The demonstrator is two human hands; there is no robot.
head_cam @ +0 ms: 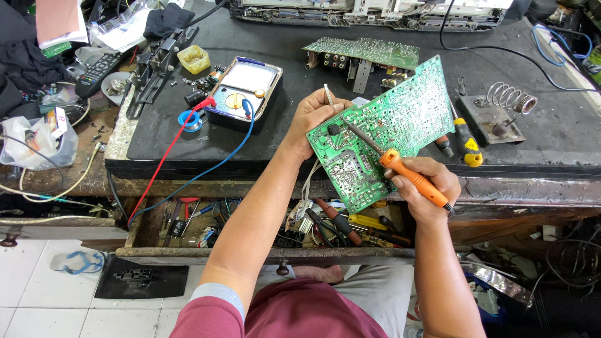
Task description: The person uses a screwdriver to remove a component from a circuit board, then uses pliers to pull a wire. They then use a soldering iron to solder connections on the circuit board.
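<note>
Sitting nearest, an open drawer point(263, 231) under the bench edge shows a clutter of screwdrivers, pliers and wire. Just above it the right hand point(424, 188) is closed in a fist-like grip round the orange handle of a soldering iron point(400, 169); the handle runs out of the fist toward the upper left, and the thin metal shaft lies across the face of a green circuit board point(382, 134), its tip resting near the board's left part. The board is held tilted in the air over the near edge of the dark bench top point(313, 25), solder side toward the camera. The left hand point(313, 122) clamps the board's left edge, thumb on the face and fingers behind, and a thin strand of solder wire point(328, 94) sticks up from between those fingers, just beside the board's upper left corner.

Farther and to the left, a multimeter point(244, 91) lies on the bench with red and blue leads trailing off the near edge. To the right lie a yellow-handled screwdriver point(466, 141) and a coiled iron stand point(501, 106). Beyond the hands rests a second green board point(363, 53).
</note>
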